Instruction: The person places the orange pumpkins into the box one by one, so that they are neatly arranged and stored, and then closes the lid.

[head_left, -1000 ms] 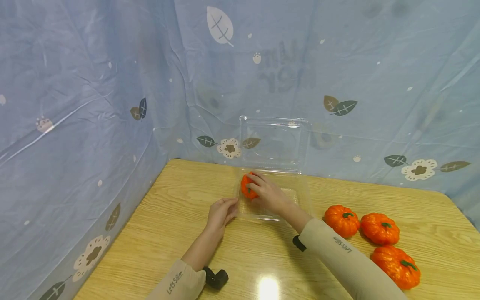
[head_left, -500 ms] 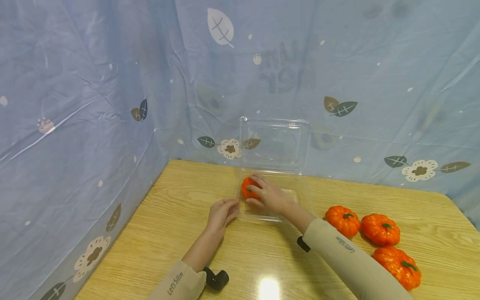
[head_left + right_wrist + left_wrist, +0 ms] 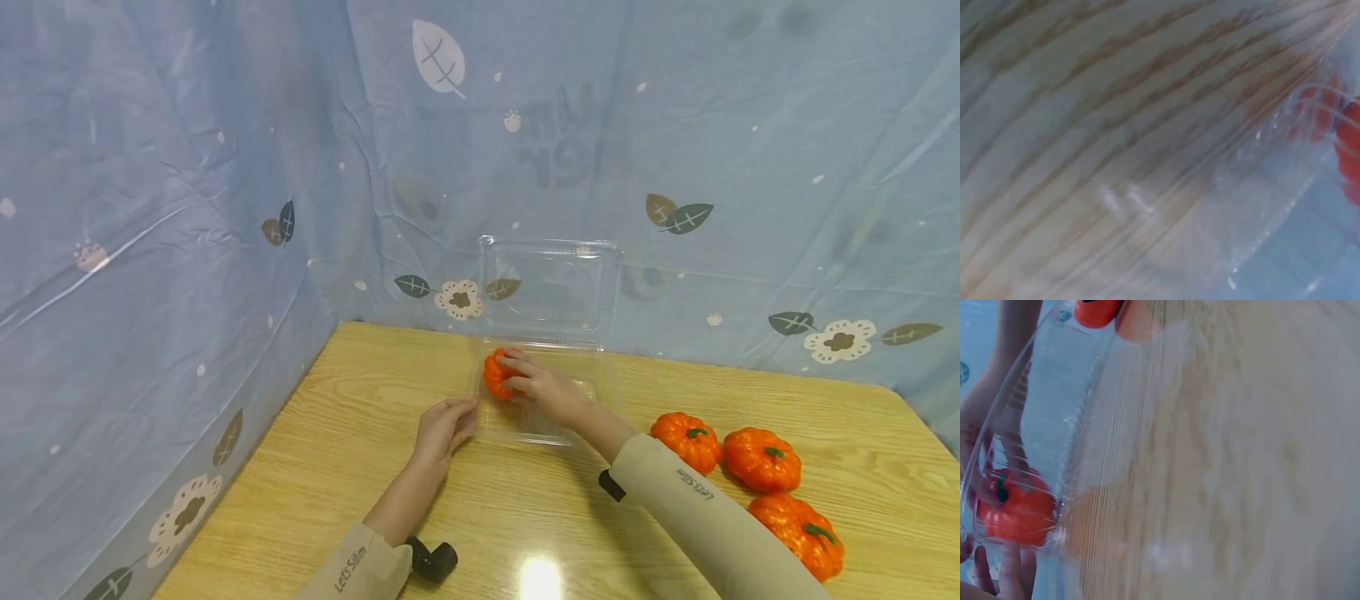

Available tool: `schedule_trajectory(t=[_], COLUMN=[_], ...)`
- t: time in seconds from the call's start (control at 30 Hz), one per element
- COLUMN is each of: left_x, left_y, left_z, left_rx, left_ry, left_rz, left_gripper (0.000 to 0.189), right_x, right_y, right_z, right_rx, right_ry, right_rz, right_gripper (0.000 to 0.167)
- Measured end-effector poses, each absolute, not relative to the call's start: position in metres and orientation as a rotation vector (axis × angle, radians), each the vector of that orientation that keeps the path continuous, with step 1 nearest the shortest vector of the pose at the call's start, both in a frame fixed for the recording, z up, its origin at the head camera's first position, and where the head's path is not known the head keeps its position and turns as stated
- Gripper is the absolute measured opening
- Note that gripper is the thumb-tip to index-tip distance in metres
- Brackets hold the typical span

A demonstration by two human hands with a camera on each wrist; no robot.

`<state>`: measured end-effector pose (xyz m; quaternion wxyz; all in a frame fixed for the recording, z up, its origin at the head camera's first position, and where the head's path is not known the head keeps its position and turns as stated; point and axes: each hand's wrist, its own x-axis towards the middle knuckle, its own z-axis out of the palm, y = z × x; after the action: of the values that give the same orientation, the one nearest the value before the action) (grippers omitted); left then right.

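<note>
A clear plastic clamshell box (image 3: pixel 525 437) lies on the table with its lid (image 3: pixel 547 287) raised at the back. In its left part sits a small orange toy pumpkin (image 3: pixel 495 373) with a green stem. My right hand (image 3: pixel 551 392) reaches in from the right, its fingers curled over the pumpkin's right side. The left wrist view shows those fingers through the clear wall, on either side of the stem of the pumpkin (image 3: pixel 1025 515). My left hand (image 3: pixel 441 427) rests at the box's left edge, its fairly straight fingers (image 3: pixel 1011 569) against the outside of the wall.
Three more orange pumpkins stand to the right: one nearest the box (image 3: pixel 686 442), one beside it (image 3: pixel 761 460) and a larger one (image 3: pixel 798 533) in front, close to my right sleeve. A blue patterned cloth (image 3: pixel 750 125) hangs behind the wooden table (image 3: pixel 337 467).
My right fingers have loosened, spread and then drawn in again on the right side of the pumpkin, which has hardly moved. The left hand has stayed at the box edge.
</note>
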<state>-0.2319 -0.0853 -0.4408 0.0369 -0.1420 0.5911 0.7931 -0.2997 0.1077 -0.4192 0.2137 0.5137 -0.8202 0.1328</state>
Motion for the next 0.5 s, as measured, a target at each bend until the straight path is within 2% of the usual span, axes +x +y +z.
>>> schedule_trajectory(t=[0.27, 0.5], left_x=[-0.2312, -0.2311], left_y=[-0.0861, -0.0865], left_z=[-0.4403, -0.4408], left_rx=[-0.421, -0.412], left_ry=[1.824, 1.805], left_rz=[2.43, 2.445], left_gripper=[0.027, 0.025], right_x=[-0.3035, -0.304], right_y=[0.1133, 0.1129], right_z=[-0.4251, -0.425], right_rx=[1.487, 1.493], right_ry=[-2.269, -2.3], right_rz=[0.146, 0.069], right_gripper=[0.052, 0.049])
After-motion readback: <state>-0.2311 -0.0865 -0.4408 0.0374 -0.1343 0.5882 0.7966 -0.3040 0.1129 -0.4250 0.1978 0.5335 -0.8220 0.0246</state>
